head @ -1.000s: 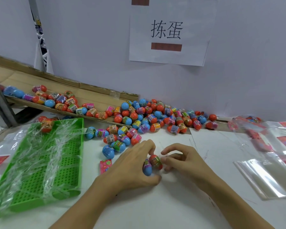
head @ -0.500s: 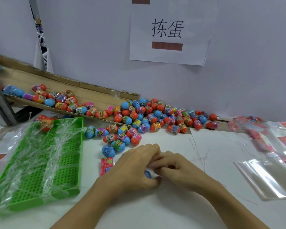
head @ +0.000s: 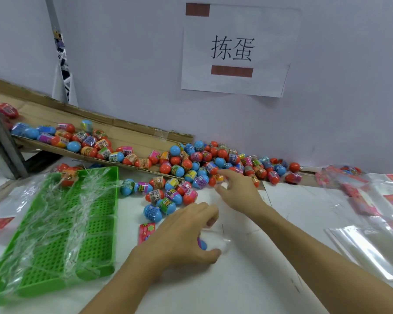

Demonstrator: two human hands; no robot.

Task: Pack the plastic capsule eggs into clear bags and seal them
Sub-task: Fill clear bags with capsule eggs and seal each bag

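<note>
Hands have separated: left hand (head: 182,236) still grips the small clear bag (head: 216,241) with blue capsule egg (head: 202,243) inside, while right hand (head: 238,191), fingers loosely spread and empty, now reaches the egg pile (head: 213,164) on the white worktop (head: 247,279), probably for another egg.

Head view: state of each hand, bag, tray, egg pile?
left hand: holds a clear bag with eggs on the table
clear bag: partly filled, unsealed as far as visible
right hand: reaching into the egg pile, fingers blurred
egg pile: loose
green tray: wrapped in film
</note>
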